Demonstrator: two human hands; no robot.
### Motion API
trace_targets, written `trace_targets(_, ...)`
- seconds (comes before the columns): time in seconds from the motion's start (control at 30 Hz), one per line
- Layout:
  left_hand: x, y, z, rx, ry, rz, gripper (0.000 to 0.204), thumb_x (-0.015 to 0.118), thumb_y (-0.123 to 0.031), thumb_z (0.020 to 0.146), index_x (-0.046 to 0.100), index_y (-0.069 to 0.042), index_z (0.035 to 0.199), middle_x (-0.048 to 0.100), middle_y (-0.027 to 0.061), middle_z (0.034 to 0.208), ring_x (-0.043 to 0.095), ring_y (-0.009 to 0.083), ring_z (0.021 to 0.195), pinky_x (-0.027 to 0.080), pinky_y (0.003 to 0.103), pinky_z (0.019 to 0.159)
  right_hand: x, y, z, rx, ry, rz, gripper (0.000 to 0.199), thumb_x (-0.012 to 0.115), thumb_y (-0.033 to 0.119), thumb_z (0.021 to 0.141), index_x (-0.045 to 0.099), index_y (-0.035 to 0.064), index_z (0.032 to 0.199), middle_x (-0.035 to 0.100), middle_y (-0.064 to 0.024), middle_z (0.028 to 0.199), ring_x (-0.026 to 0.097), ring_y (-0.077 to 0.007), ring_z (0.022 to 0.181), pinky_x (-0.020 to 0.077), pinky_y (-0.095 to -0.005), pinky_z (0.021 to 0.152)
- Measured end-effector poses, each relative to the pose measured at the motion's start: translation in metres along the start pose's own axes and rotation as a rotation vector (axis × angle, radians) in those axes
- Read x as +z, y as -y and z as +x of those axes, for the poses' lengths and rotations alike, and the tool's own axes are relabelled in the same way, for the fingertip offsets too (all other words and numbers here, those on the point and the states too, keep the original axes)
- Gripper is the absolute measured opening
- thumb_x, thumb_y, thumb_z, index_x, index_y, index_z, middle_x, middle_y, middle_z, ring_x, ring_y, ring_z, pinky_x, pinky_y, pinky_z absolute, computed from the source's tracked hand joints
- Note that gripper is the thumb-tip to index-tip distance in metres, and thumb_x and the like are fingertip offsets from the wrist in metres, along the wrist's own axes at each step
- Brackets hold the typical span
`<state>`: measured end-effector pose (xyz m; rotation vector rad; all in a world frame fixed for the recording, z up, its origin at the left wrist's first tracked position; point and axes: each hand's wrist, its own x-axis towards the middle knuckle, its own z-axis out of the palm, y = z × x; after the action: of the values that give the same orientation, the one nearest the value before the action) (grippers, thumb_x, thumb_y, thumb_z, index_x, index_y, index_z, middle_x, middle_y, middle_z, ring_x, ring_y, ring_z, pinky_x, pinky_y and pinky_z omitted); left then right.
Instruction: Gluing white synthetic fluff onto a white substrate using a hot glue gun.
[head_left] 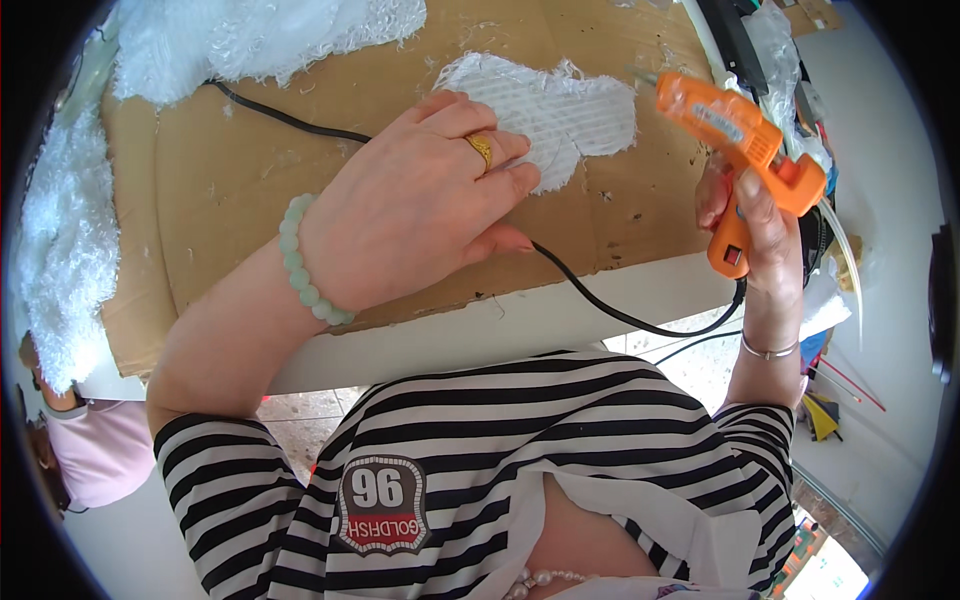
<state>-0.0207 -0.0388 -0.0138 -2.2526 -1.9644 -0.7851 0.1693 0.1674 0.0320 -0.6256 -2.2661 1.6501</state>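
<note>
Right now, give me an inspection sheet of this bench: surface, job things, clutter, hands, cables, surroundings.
Surface: brown cardboard lies on a white table, scuffed and dotted with white fluff.
Job things: a white fabric piece lies backing-side up on the cardboard; an orange glue gun is held above the table's right edge, nozzle toward the fabric.
Clutter: white fleece at the left and top; plastic bags and tools at the top right.
Hands: left hand presses flat on the fabric; right hand grips the glue gun's handle.
Cables: a black cable crosses the cardboard, passes under the left hand and runs to the gun.
Surroundings: another person in pink at the lower left; tiled floor.
</note>
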Motion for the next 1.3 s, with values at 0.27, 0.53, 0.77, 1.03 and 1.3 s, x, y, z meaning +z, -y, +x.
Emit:
trace_targets(0.27, -0.002, -0.002, 0.005, -0.018, 0.038, 0.028, 0.043, 0.070, -0.033, 0.074, 0.059, -0.005, 0.105, 0.063, 0.0088, 0.104, 0.057, 0.0291, 0.094, 0.040, 0.046, 0.095, 0.016, -0.020, 0.014, 0.049, 0.094, 0.586, 0.040, 0.042, 0.041, 0.095, 0.051, 0.0025, 0.101, 0.058, -0.0097, 0.091, 0.062, -0.0268, 0.094, 0.0510, -0.0472, 0.087)
trace_targets(0.53, -0.006, -0.015, 0.006, -0.015, 0.035, 0.181, 0.034, 0.069, -0.035, 0.076, 0.063, -0.008, 0.095, 0.066, 0.0054, 0.091, 0.060, 0.0247, 0.081, 0.042, 0.044, 0.093, 0.049, -0.023, 0.039, 0.031, 0.105, 0.884, 0.038, 0.040, 0.039, 0.097, 0.057, 0.0054, 0.091, 0.060, -0.0099, 0.093, 0.056, -0.0255, 0.104, 0.0436, -0.0539, 0.096)
trace_targets(0.77, -0.028, -0.002, 0.020, -0.328, -0.108, -0.024, 0.019, 0.062, -0.023, 0.084, 0.066, -0.006, 0.092, 0.066, 0.0098, 0.081, 0.062, 0.0273, 0.076, 0.049, 0.038, 0.078, 0.048, -0.033, 0.043, 0.038, 0.098, 0.929, 0.037, 0.042, 0.038, 0.097, 0.056, 0.0050, 0.092, 0.059, -0.0102, 0.093, 0.056, -0.0252, 0.104, 0.0459, -0.0530, 0.094)
trace_targets(1.03, -0.014, 0.060, 0.060, -0.534, 0.092, -0.061, 0.019, 0.055, -0.015, 0.086, 0.067, -0.001, 0.092, 0.067, 0.0111, 0.084, 0.062, 0.0229, 0.076, 0.048, 0.032, 0.070, 0.047, -0.038, 0.046, 0.053, 0.127, 0.893, 0.036, 0.044, 0.037, 0.096, 0.055, 0.0034, 0.095, 0.059, -0.0104, 0.093, 0.058, -0.0245, 0.101, 0.0474, -0.0495, 0.093)
trace_targets(1.3, -0.023, 0.083, 0.078, -0.293, 0.416, -0.030, 0.018, 0.057, -0.005, 0.079, 0.064, 0.001, 0.094, 0.066, 0.0165, 0.082, 0.064, 0.0241, 0.068, 0.049, 0.031, 0.061, 0.049, -0.036, 0.045, 0.051, 0.112, 0.888, 0.037, 0.046, 0.036, 0.095, 0.054, 0.0017, 0.107, 0.058, -0.0084, 0.093, 0.058, -0.0215, 0.097, 0.0494, -0.0452, 0.089)
